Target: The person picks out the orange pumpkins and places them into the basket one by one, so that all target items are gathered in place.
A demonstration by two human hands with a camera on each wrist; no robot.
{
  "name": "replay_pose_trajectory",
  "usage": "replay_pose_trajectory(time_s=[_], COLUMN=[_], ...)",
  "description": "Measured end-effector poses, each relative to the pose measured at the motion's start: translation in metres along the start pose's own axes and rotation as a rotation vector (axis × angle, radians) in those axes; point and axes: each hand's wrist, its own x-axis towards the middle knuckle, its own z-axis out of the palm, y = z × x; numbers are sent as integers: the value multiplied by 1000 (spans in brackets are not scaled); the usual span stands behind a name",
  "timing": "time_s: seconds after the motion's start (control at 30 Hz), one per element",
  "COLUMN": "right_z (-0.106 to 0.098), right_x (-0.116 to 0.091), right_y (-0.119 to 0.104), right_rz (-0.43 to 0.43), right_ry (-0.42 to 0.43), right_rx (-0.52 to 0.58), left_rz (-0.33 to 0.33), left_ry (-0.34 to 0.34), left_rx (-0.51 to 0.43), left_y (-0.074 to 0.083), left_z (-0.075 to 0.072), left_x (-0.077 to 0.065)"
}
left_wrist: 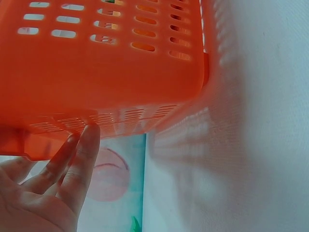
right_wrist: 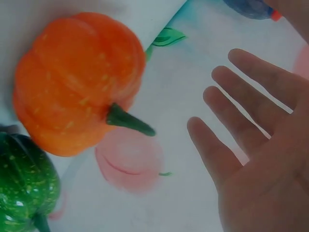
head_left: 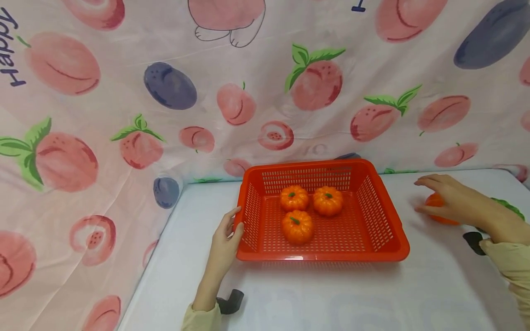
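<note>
A red plastic basket (head_left: pixel 335 255) with slotted walls sits on the white table, holding a small orange pumpkin (head_left: pixel 294 198), a second orange pumpkin (head_left: pixel 328 201) and a third orange pumpkin (head_left: pixel 298 228). My left hand (head_left: pixel 225 246) holds the basket's left rim; in the left wrist view its fingers (left_wrist: pixel 84 164) reach under the rim against the outer wall. To the right of the basket, my right hand (head_left: pixel 453 197) hovers by another orange pumpkin (right_wrist: pixel 79 82), partly covering it in the head view. Its fingers are spread and apart from the pumpkin, which has a green stem.
A green pumpkin (right_wrist: pixel 26 181) lies beside the loose orange one, mostly behind the right forearm in the head view. A fruit-print cloth (head_left: pixel 248 59) hangs behind and to the left of the table (head_left: pixel 314 299). Dark camera mounts (head_left: pixel 232 302) sit at the wrists.
</note>
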Motion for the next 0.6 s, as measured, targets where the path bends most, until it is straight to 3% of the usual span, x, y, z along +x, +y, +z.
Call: replay_pose_trajectory(time_s=[0.23, 0.6], right_z=[7, 9], right_x=[-1, -2], right_y=[14, 23], right_rz=[-23, 28], right_ry=[19, -24], right_rx=[-3, -3], left_rz=[-1, 9], left_ry=[-5, -8], left_rx=[-8, -10], left_y=[0, -2], left_z=[0, 0], left_x=[0, 0])
